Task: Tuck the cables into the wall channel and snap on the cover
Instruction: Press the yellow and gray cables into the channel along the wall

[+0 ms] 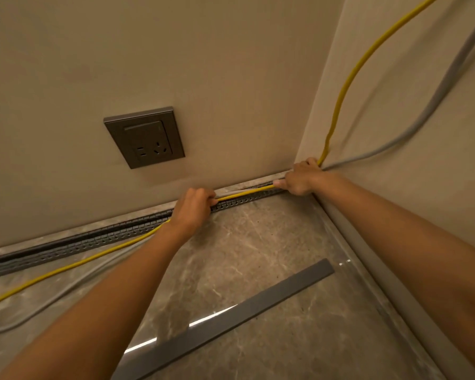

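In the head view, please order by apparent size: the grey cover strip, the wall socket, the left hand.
1. Grey cover strip, though nearness to the camera enlarges it.
2. Wall socket.
3. Left hand.

We see the dark slotted channel (pixel 99 238) lying open along the foot of the wall. The yellow cable (pixel 247 192) and the grey cable (pixel 412 130) come down the side wall to the corner; only a short stretch sits in the channel, the rest trails over the floor. The flat grey cover (pixel 231 316) lies loose on the floor, apart from the channel.
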`<state>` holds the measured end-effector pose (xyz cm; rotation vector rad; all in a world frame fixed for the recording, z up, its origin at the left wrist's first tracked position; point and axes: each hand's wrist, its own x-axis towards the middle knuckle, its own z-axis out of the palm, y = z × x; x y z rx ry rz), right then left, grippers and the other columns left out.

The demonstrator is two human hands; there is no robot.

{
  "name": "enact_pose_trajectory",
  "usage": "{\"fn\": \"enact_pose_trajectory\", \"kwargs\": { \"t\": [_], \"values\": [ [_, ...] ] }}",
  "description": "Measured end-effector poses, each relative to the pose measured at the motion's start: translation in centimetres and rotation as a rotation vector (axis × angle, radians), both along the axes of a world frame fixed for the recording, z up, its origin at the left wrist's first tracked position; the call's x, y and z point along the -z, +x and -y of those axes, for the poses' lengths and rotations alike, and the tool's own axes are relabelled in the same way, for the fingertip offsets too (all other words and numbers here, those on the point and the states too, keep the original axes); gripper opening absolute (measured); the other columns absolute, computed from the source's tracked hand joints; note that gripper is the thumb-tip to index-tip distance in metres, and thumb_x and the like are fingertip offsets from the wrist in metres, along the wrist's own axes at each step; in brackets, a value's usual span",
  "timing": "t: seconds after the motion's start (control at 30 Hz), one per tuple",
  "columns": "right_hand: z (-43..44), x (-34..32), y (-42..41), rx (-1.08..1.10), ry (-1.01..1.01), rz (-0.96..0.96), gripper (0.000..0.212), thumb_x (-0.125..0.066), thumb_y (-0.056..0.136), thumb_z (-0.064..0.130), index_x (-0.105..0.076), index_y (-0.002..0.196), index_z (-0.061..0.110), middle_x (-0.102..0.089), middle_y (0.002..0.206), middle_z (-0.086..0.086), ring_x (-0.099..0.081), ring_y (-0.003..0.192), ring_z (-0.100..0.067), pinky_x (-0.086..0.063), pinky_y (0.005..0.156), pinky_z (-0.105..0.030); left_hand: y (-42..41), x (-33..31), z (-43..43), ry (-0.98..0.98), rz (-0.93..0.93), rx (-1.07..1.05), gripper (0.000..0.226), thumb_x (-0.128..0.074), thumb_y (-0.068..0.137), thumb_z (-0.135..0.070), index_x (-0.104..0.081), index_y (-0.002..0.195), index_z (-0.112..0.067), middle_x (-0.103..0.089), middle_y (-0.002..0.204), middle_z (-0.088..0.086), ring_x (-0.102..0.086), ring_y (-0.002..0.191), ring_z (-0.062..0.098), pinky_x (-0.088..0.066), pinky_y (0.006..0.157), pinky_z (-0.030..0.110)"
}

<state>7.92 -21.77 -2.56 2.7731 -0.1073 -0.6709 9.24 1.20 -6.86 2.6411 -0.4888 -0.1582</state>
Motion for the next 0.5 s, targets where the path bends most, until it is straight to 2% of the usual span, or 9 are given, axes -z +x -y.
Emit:
{"fn": "enact_pose_trajectory", "kwargs": {
  "t": [0.17, 0.33, 0.43, 0.5],
  "values": [
    [-0.4, 0.7, 0.8, 0.053, 0.025, 0.08, 0.048, -0.028, 0.102, 0.04, -0.051, 0.131, 0.009, -0.045, 0.141, -0.02, -0.034, 0.134, -0.034, -0.021, 0.113, -0.041, 0.4, -0.5, -0.2, 0.034, -0.066, 0.008, 0.021, -0.053, 0.092, -0.013, -0.069, 0.093, 0.001, -0.068, 0.095, 0.029, -0.061, 0.092, 0.04, -0.049, 0.077, 0.041],
    [-0.7, 1.4, 1.1, 0.059, 0.054, 0.173, 0.042, -0.04, 0.1, 0.035, -0.053, 0.128, 0.008, -0.049, 0.137, -0.019, -0.039, 0.132, -0.033, -0.024, 0.112, -0.039, 0.8, -0.9, -0.1, 0.081, -0.109, -0.035, 0.023, -0.056, 0.092, -0.016, -0.069, 0.102, 0.0, -0.066, 0.106, 0.027, -0.061, 0.098, 0.039, -0.05, 0.084, 0.042],
    [-0.7, 1.7, 1.0, 0.057, 0.142, 0.238, 0.036, -0.045, 0.098, 0.031, -0.055, 0.123, 0.006, -0.057, 0.13, -0.019, -0.047, 0.126, -0.032, -0.027, 0.109, -0.038, 1.5, -1.0, -0.4, 0.097, -0.126, -0.045, 0.022, -0.06, 0.089, -0.017, -0.07, 0.101, -0.001, -0.066, 0.107, 0.026, -0.06, 0.1, 0.038, -0.05, 0.086, 0.042],
    [-0.3, 1.7, 0.8, 0.048, 0.237, 0.299, 0.024, -0.051, 0.096, 0.023, -0.052, 0.116, 0.009, -0.062, 0.123, -0.021, -0.051, 0.122, -0.034, -0.029, 0.106, -0.035, 1.6, -1.1, -0.6, 0.11, -0.129, -0.064, 0.024, -0.062, 0.088, -0.02, -0.07, 0.097, 0.0, -0.066, 0.104, 0.026, -0.06, 0.098, 0.037, -0.049, 0.082, 0.041]
  ]
}}
